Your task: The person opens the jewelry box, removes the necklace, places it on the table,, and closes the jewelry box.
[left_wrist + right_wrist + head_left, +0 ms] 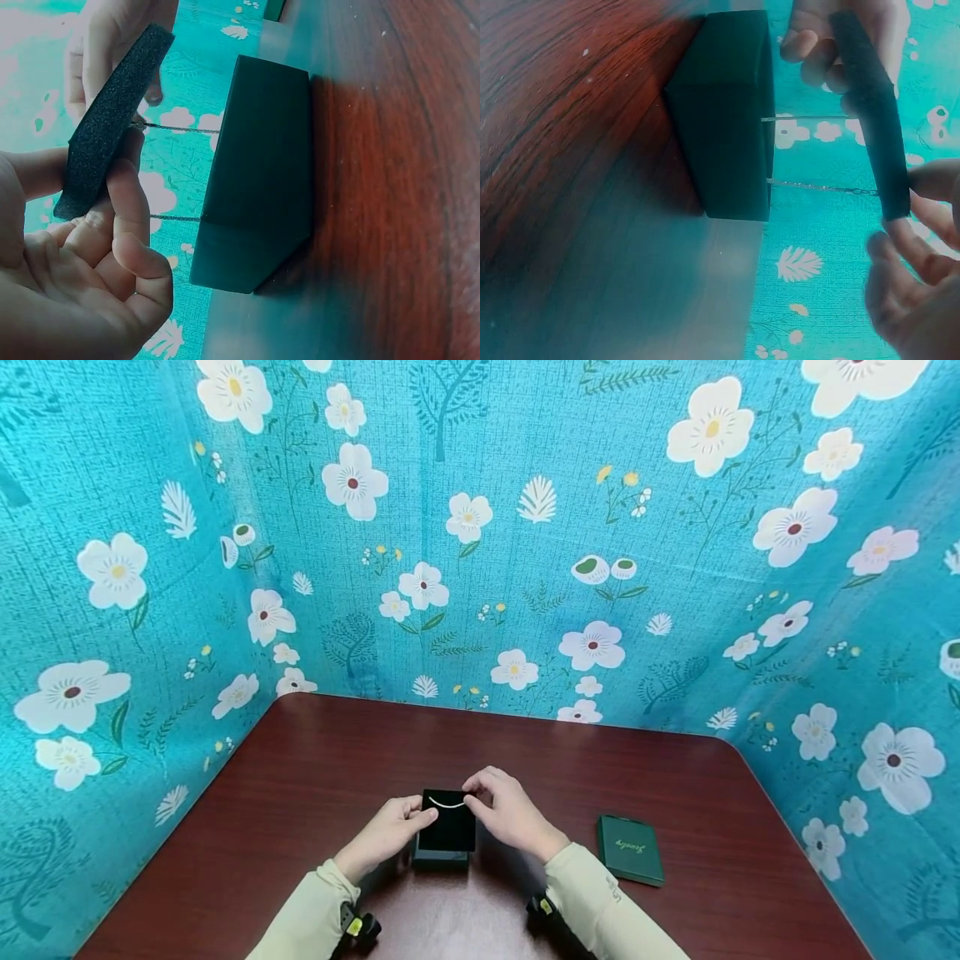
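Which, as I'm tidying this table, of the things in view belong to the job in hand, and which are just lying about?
Job in hand:
black foam pad, held by the left grip and right grip
dark box, below the pad
chain, running from the pad to the box

Lying about:
green lettered piece, off to the right, untouched; possibly the box's lid

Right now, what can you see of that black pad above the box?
The thin, squarish black pad looks like foam, its edge grainy in the left wrist view. It is raised clear of the dark green rectangular box, slightly tilted. A slim, pale metallic chain curves across its upper face, and two chain strands run from its underside toward the box. The left-hand grip pinches one side edge; the right-hand grip holds the opposite side near its far corner.
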Demonstrator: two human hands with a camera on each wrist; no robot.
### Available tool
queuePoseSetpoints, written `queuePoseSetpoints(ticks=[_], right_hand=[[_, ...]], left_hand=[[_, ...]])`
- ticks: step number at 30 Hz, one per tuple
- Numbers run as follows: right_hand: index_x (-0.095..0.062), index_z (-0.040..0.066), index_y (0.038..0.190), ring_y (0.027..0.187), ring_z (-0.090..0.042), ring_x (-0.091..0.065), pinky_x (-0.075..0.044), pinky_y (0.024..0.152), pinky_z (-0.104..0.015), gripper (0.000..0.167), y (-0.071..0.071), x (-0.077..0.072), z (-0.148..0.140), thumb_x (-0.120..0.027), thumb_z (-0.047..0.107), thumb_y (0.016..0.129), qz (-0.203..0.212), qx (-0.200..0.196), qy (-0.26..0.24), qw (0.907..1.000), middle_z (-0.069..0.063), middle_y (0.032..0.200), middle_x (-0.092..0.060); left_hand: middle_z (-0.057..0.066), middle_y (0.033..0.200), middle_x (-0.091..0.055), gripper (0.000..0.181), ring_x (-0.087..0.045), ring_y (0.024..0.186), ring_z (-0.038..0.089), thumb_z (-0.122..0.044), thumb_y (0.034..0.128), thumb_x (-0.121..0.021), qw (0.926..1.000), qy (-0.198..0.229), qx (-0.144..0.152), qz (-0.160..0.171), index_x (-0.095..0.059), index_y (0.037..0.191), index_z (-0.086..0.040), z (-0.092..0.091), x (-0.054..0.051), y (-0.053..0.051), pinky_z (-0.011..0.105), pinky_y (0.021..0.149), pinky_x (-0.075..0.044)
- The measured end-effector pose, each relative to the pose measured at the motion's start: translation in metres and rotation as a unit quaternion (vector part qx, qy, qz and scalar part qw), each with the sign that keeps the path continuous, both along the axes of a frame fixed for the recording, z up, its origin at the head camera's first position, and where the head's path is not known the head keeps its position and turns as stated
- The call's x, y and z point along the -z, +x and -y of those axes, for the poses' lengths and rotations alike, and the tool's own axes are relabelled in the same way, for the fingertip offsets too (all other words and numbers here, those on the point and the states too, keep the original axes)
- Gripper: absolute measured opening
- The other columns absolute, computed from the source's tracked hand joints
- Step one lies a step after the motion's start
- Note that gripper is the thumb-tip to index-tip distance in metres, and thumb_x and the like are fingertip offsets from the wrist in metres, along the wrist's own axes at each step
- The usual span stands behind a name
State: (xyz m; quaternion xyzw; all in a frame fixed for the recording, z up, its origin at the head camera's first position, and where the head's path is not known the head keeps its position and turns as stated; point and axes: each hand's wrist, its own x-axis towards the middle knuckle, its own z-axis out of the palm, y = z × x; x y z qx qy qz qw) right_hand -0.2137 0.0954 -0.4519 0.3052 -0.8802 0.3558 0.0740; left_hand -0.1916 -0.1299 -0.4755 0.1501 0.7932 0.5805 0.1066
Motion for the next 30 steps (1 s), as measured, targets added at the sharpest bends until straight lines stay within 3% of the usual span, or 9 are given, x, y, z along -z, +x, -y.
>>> queuePoseSetpoints(ticks=[5,9,21,30], right_hand=[[-0.069,0.017,0.089,0.085,-0.008,-0.046,-0.045,0.072,-0.023,0.006,0.0008,-0.0012,0.001,-0.07,0.013,0.085,-0.141,-0.012,0.061,0.988,0.008,0.092,-0.055],[-0.072,0.017,0.088,0.082,-0.009,-0.045,-0.043,0.069,-0.022,0.006,0.0013,-0.0013,0.0012,-0.073,0.014,0.083,-0.202,-0.03,0.091,0.9747,0.006,0.09,-0.055],[-0.074,0.017,0.085,0.079,-0.01,-0.047,-0.04,0.07,-0.025,0.004,-0.0026,-0.0025,0.0031,-0.075,0.018,0.081,-0.261,-0.076,0.127,0.954,0.007,0.084,-0.056],[-0.061,0.016,0.088,0.081,-0.011,-0.048,-0.043,0.073,-0.025,0.006,0.002,-0.0062,0.0056,-0.066,0.014,0.089,-0.236,-0.062,0.153,0.9575,0.005,0.086,-0.055]], left_hand=[[-0.004,0.059,-0.029,0.039,-0.025,0.051,0.008,-0.025,0.0955,-0.057,1.0,0.0,-0.004,-0.008,-0.035,0.068,-0.008,-0.0009,-0.0001,0.0,0.021,0.051,-0.024],[-0.005,0.059,-0.029,0.037,-0.026,0.051,0.008,-0.024,0.0958,-0.056,0.9999,0.003,-0.004,-0.011,-0.036,0.069,-0.009,-0.0014,0.0014,-0.0007,0.021,0.051,-0.024],[-0.005,0.058,-0.031,0.035,-0.029,0.049,0.006,-0.02,0.0958,-0.056,0.9994,-0.001,0.005,-0.036,-0.038,0.069,-0.007,-0.0029,0.0035,-0.0015,0.02,0.05,-0.026],[-0.005,0.058,-0.03,0.038,-0.027,0.049,0.005,-0.018,0.0949,-0.058,0.9991,0.005,0.015,-0.04,-0.038,0.067,-0.002,-0.0042,-0.0005,0.0014,0.02,0.05,-0.025]])
